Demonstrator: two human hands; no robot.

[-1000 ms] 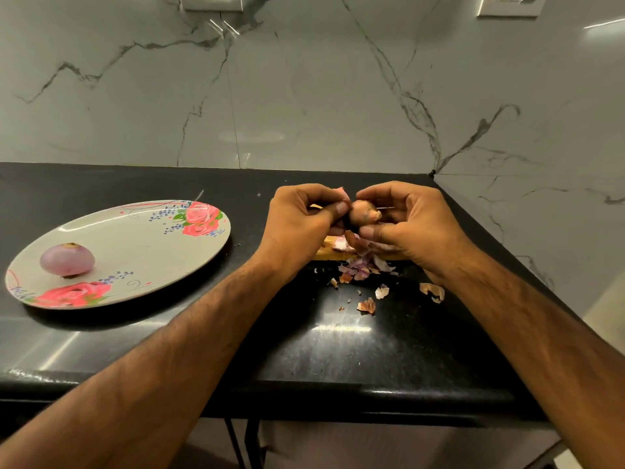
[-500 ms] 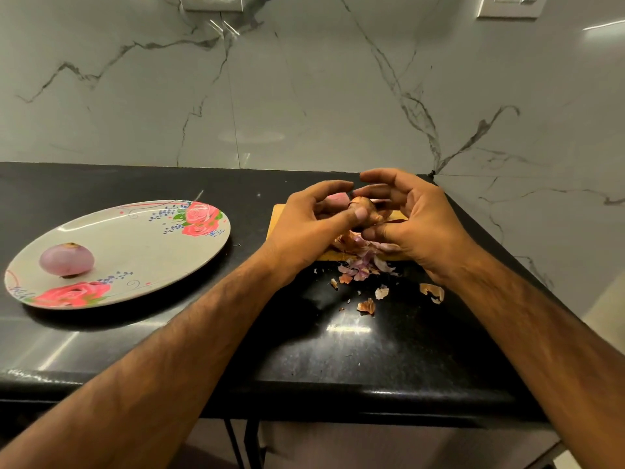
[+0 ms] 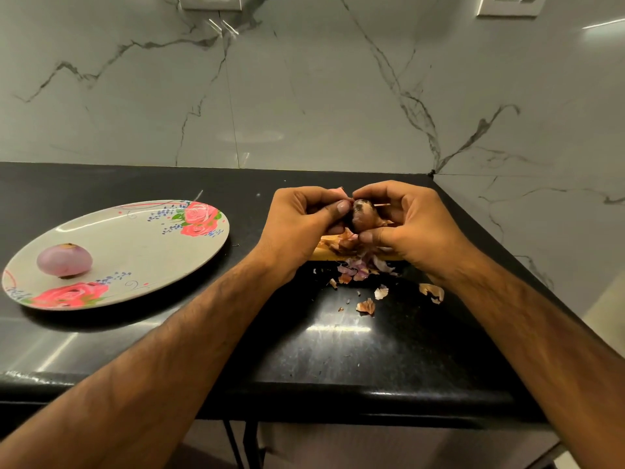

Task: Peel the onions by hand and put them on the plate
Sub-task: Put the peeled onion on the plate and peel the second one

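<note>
Right now your two hands meet over the far right part of a black bench [image 3: 338,350], both clamped on one small onion [image 3: 363,214]. Your left hand [image 3: 297,225] curls its fingers round the far side of the onion and presses its thumb tip against the onion's left edge. Your right hand [image 3: 416,228] curls its fingers over the top, with its thumb tucked under the onion. The onion sits between the two thumbs, lifted off the bench. It is brownish, with papery skin on it and a dark patch on the end that faces you. A small pink flap of skin sticks up just behind your left fingers.

Directly beneath your hands lies a yellow board [image 3: 324,254], mostly hidden by them. A heap of brown and purple skins [image 3: 358,269] spills over its near edge, and a few loose scraps lie on the bench nearer to you.

Well to the left of your left hand is an oval plate [image 3: 142,252] printed with pink roses. One peeled onion [image 3: 64,259], smooth and pale purple, rests on the plate's left part.

Beyond your hands rises a white marble wall [image 3: 304,96] with grey veins.
</note>
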